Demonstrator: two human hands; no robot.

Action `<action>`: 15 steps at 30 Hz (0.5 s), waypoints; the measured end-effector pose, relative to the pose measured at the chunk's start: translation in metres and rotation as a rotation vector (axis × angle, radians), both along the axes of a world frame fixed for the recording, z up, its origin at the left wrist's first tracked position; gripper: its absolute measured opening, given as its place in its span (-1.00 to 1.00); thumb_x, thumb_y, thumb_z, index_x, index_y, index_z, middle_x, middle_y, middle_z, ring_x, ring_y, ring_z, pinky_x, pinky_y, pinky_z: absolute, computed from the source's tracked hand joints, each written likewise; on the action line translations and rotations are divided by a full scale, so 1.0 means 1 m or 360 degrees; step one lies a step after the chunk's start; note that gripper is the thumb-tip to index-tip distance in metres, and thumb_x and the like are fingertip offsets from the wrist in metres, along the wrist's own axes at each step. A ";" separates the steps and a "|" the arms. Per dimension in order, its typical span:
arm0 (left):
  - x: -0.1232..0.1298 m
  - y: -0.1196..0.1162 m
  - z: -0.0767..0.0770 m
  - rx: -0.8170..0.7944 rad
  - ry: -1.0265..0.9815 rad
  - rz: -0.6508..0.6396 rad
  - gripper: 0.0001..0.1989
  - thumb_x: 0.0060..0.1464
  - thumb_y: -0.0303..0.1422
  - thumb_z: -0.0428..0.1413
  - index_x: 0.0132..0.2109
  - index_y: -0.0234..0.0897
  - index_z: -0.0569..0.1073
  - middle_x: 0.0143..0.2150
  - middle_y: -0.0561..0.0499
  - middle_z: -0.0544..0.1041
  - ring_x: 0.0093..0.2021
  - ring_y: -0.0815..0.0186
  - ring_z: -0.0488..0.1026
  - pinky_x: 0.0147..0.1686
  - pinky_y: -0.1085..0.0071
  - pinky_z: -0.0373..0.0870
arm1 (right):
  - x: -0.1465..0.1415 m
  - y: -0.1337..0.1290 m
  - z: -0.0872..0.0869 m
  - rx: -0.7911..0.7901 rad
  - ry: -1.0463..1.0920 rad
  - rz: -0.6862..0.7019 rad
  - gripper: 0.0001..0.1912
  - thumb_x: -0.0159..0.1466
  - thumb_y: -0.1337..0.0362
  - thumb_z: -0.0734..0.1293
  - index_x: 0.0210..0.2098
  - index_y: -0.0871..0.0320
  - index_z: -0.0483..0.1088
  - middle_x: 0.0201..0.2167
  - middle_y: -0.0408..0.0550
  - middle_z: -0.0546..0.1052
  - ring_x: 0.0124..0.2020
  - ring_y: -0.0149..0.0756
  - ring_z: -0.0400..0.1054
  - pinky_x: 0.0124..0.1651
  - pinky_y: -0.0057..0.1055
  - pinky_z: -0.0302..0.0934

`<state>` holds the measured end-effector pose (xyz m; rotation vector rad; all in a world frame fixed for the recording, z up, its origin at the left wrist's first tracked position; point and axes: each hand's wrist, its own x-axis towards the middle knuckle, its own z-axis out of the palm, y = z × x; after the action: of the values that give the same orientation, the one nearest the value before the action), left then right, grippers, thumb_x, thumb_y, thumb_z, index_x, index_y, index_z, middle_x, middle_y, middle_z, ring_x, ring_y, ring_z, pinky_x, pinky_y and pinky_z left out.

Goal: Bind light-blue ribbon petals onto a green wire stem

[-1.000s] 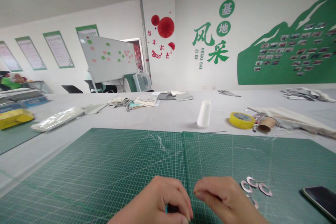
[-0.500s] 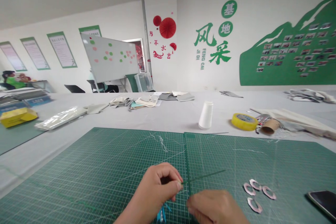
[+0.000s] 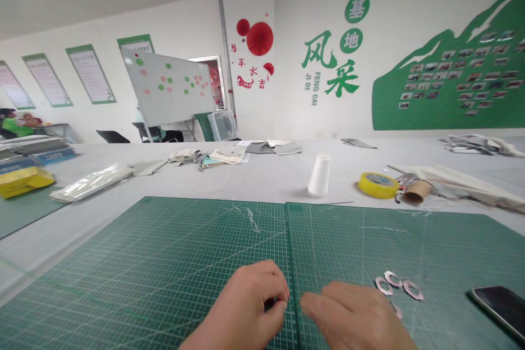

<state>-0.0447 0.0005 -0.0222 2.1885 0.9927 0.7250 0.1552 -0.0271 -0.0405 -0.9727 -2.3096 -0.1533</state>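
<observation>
Covered, Cropped and Too Small

At 6 o'clock the left hand is curled, so we cannot tell whether it pinches anything. At 5 o'clock the right hand hides most of one ring from us. The right edge crops the phone at 4. At 10 the whiteboard hides much of a person. The photos at 2 are too small to tell.

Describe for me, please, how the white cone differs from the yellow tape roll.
The white cone stands upright, narrowing toward its top; the yellow tape roll lies flat. The cone is white, the roll yellow. The cone is taller, the roll wider. Both rest on the pale table.
</observation>
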 end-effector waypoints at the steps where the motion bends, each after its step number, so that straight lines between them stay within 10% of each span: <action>1: -0.001 0.000 0.000 0.0000 0.0023 -0.0073 -0.79 -0.16 -0.71 0.04 -0.53 -0.34 0.42 -0.38 0.04 0.50 -0.40 0.41 0.42 -0.39 0.53 0.26 | 0.002 0.001 0.001 -0.0078 0.0026 -0.0008 -0.66 0.31 0.47 0.10 -0.49 0.13 0.39 -0.66 -0.17 0.36 -0.63 -0.38 0.21 -0.57 -0.39 -0.07; 8: -0.006 -0.001 0.013 -0.0189 0.0053 -0.0435 -0.74 -0.14 -0.76 0.08 -0.46 -0.34 0.51 -0.36 0.06 0.55 -0.31 0.41 0.46 -0.27 0.57 0.31 | 0.007 0.010 0.004 -0.0811 0.0330 0.0086 -0.71 0.35 0.36 0.19 -0.47 0.14 0.42 -0.55 -0.19 0.49 -0.50 -0.41 0.35 -0.42 -0.51 0.13; 15: -0.007 0.000 0.020 -0.0371 -0.0345 -0.0236 -0.84 -0.09 -0.65 0.15 -0.47 -0.33 0.51 -0.35 0.04 0.55 -0.31 0.39 0.45 -0.25 0.50 0.32 | 0.001 0.019 -0.002 -0.1080 0.0482 0.0056 -0.76 0.26 0.40 0.23 -0.50 0.16 0.42 -0.59 -0.22 0.42 -0.53 -0.42 0.28 -0.44 -0.54 0.10</action>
<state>-0.0519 0.0001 -0.0018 1.9128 0.7555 0.7208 0.1557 -0.0080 -0.0427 -1.1682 -2.1114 0.7861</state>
